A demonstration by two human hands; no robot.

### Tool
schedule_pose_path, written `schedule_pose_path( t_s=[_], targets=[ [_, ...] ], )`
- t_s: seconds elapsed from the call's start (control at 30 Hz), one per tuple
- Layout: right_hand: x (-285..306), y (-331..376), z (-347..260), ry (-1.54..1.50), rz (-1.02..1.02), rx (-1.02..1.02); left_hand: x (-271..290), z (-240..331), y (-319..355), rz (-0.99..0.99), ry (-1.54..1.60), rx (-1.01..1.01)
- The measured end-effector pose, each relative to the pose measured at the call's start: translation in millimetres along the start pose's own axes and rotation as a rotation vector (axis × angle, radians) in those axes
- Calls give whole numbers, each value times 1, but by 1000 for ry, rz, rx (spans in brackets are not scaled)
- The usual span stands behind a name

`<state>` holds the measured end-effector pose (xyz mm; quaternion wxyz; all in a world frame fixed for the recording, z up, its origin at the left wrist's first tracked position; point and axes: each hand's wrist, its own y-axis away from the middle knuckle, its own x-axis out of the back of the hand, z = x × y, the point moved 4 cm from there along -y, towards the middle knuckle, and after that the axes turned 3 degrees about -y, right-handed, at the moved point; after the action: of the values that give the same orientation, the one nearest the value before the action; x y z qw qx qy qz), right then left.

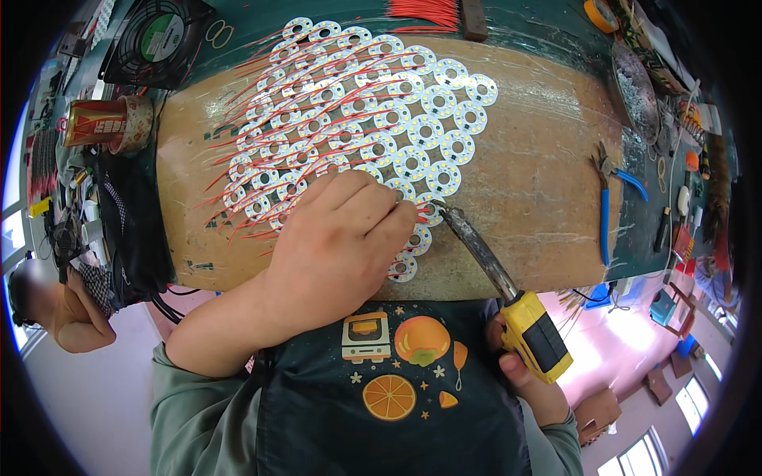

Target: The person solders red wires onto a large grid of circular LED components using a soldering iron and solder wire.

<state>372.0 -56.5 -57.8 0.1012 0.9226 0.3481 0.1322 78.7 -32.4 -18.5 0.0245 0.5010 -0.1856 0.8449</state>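
Note:
A panel of joined round white LED boards [438, 101] lies on the brown work board, with rows of thin red wires [262, 107] running off its left side. My left hand [341, 238] rests over the lower part of the panel, fingers pinched together. Short red wire ends [426, 212] show at its fingertips, and the hand hides the boards beneath. In my right hand [516, 369] is a soldering iron [482, 258] with a yellow and black handle. Its tip touches or nearly touches a ring board just right of my left fingertips.
Blue-handled cutters [605, 198] lie at the board's right edge, near a metal dish [635, 91]. A black fan [159, 40] and a red-gold can [97, 123] stand at left. A red wire bundle [425, 12] is at the far edge. Another person [75, 309] sits at left.

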Motion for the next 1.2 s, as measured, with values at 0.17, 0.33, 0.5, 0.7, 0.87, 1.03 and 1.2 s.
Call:
schedule_pose_path(
  t_s=[0.17,0.33,0.5,0.7,0.87,1.03,1.2],
  targets=[
    [-1,0,-1,46,-2,-13,2,0,-2,6,11,1],
    [-1,-1,-1,54,-12,-11,2,0,-1,10,12,-1],
    [-3,-1,-2,-3,50,18,2,-1,0,5,9,-5],
    [-3,-1,-3,-22,51,17,2,-1,1,2,18,-1],
    [-4,0,-4,-54,57,19,1,-2,0,4,19,-3],
    [-5,-3,-5,-31,45,8,1,-1,-1,5,22,-2],
    [-5,-3,-5,10,59,31,2,-1,-1,4,20,7]
  ],
)
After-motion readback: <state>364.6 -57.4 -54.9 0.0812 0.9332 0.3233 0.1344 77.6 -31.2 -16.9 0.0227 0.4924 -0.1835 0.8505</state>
